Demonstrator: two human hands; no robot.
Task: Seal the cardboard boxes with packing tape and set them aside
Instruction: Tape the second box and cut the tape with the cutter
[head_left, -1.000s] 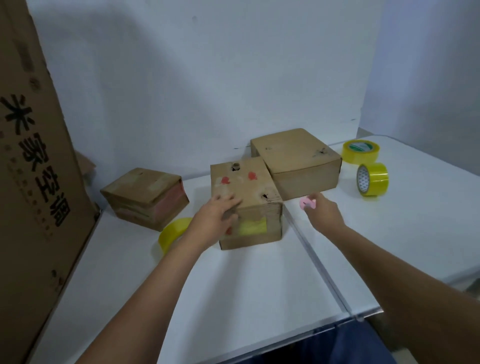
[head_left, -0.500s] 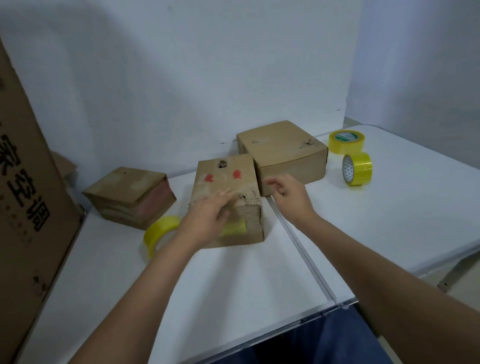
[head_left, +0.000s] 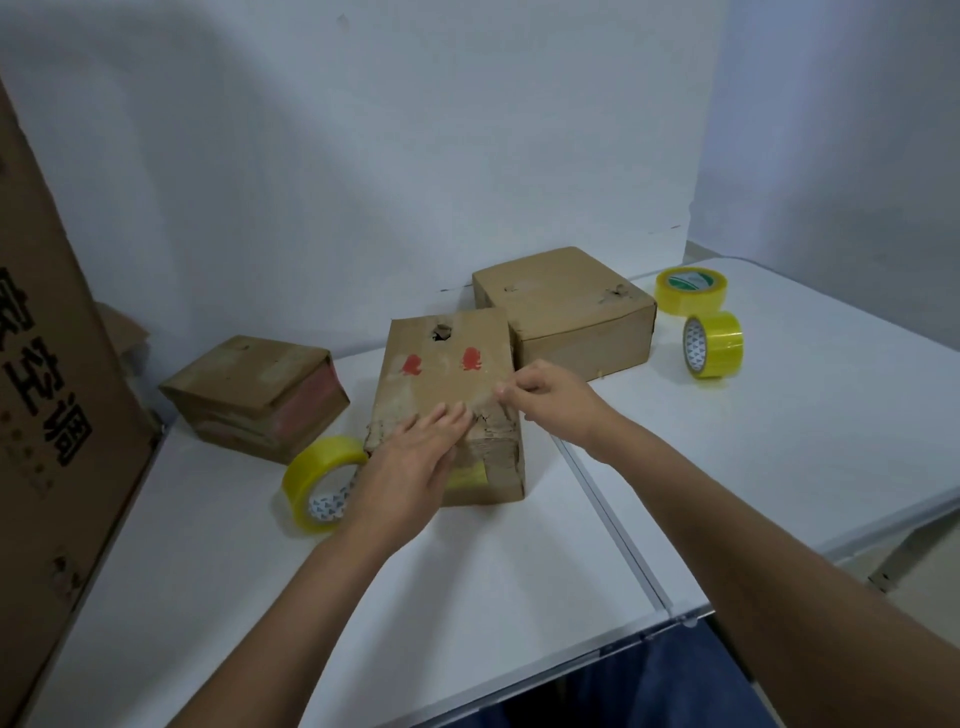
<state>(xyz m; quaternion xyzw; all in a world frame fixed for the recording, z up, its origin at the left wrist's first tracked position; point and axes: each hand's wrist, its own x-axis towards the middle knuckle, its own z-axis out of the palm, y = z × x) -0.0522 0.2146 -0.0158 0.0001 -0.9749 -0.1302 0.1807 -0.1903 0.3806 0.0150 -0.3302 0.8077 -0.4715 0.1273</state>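
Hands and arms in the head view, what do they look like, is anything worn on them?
Both arms are bare from the bottom edge of the frame up to the fingers: no sleeves show. The left hand and the right hand wear no gloves, and no watch, ring or band is visible. Dark blue fabric, likely trousers, shows below the table edge.

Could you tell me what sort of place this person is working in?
Probably a small packing station, perhaps a storeroom corner: a white table against bare walls carries worn cardboard boxes and yellow packing tape rolls, and a large printed carton leans at the left.
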